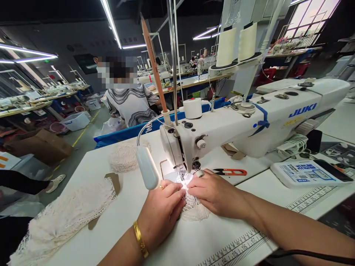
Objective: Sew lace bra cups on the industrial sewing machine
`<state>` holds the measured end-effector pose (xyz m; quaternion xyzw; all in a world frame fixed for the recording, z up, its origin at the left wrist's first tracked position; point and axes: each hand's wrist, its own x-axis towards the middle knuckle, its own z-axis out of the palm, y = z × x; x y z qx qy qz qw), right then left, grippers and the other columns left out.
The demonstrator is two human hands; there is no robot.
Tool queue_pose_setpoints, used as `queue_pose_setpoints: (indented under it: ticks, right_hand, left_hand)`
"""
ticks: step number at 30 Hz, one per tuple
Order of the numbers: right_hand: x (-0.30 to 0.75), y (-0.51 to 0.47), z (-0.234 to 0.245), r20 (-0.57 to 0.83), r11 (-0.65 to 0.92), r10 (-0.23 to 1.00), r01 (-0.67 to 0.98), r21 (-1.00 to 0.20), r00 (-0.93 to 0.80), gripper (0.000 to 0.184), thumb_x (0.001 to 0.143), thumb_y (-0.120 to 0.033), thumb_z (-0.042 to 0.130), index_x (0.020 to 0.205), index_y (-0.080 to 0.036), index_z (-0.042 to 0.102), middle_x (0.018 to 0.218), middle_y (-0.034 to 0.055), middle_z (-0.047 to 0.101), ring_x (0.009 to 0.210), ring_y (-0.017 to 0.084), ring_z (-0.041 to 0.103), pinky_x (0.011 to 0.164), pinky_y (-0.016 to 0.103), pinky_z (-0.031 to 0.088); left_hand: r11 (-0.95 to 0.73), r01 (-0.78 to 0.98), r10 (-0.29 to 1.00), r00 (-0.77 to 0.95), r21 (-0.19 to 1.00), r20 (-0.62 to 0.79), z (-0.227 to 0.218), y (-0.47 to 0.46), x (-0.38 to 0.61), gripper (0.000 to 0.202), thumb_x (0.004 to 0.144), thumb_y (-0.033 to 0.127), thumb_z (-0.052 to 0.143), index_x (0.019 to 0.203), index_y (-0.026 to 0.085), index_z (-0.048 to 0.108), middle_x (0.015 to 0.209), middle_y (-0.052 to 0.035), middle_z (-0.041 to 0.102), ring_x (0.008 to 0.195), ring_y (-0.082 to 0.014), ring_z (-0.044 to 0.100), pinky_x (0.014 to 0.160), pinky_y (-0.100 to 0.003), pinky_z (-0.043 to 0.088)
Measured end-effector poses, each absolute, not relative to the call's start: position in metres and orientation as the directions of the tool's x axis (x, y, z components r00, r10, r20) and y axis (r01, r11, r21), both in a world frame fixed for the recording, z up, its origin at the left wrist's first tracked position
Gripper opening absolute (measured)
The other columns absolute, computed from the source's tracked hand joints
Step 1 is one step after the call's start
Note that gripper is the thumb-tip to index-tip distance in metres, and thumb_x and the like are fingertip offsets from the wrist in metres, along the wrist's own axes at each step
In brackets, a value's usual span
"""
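A white JUKI sewing machine (249, 118) stands on the white table (116, 225). A small piece of cream lace (192, 208) lies under its needle (181, 173). My left hand (162, 210), with a gold bracelet and a ring, presses the lace from the left, fingers curled down on it. My right hand (213, 194) lies on the lace from the right, fingertips close to the presser foot. A white lamp head (146, 168) hangs just left of the needle.
A pile of cream lace (61, 221) lies at the table's left, another lace bundle (124, 157) behind it. Red thread snips (230, 171) rest right of the needle. A control panel (305, 173) sits at right. Another person in a striped top (133, 105) works beyond.
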<state>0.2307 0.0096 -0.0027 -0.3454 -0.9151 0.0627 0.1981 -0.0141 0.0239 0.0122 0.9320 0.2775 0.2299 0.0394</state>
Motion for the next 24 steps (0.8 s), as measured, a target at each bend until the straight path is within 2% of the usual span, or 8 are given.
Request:
queue_pose_setpoints:
  ticks: [8,15,18,21,24]
  right_hand:
    - [0.229,0.009,-0.005,0.349,0.739,0.672,0.622,-0.258,-0.653,0.025,0.094,-0.004,0.052,0.102,-0.019,0.071,0.106,0.0051,0.074,0.087,0.022,0.051,0.080,0.036,0.034]
    - [0.228,0.011,-0.005,0.337,0.713,0.699,0.652,-0.259,-0.631,0.025,0.092,-0.003,0.054,0.103,-0.019,0.070,0.112,0.0047,0.075,0.091,0.024,0.052,0.081,0.037,0.036]
    - [0.230,0.010,-0.006,0.356,0.722,0.690,0.635,-0.277,-0.630,0.029,0.090,-0.001,0.053,0.103,-0.019,0.070,0.113,0.0049,0.075,0.092,0.024,0.053,0.082,0.037,0.037]
    - [0.232,0.007,-0.006,0.384,0.749,0.662,0.587,-0.307,-0.644,0.030,0.090,0.000,0.052,0.103,-0.019,0.072,0.111,0.0048,0.075,0.092,0.023,0.055,0.082,0.037,0.039]
    - [0.233,0.007,-0.007,0.374,0.755,0.656,0.569,-0.327,-0.655,0.030,0.091,-0.001,0.052,0.104,-0.020,0.072,0.106,0.0051,0.074,0.091,0.023,0.055,0.081,0.036,0.039]
  left_hand:
    - [-0.828,0.516,0.559,0.732,0.219,0.390,0.012,0.025,-0.016,0.018,0.105,0.019,0.054,0.112,0.023,0.071,0.115,-0.0024,0.079,0.101,-0.0269,0.068,0.079,-0.040,0.049]
    - [-0.815,0.547,0.573,0.713,0.190,0.404,0.012,0.033,-0.019,0.019,0.104,0.016,0.056,0.113,0.022,0.071,0.118,-0.0023,0.079,0.107,-0.0277,0.067,0.092,-0.045,0.046]
    - [-0.842,0.508,0.532,0.722,0.182,0.443,0.015,0.029,-0.016,0.025,0.104,0.012,0.051,0.115,0.022,0.071,0.120,-0.0039,0.078,0.108,-0.0271,0.067,0.092,-0.044,0.045]
    - [-0.866,0.458,0.498,0.751,0.201,0.434,0.018,0.018,-0.013,0.026,0.104,0.012,0.051,0.113,0.024,0.072,0.117,-0.0020,0.079,0.103,-0.0250,0.068,0.089,-0.043,0.042]
    - [-0.856,0.467,0.517,0.755,0.223,0.403,0.018,0.011,-0.012,0.022,0.106,0.016,0.053,0.110,0.025,0.072,0.111,-0.0002,0.080,0.095,-0.0231,0.068,0.090,-0.044,0.039]
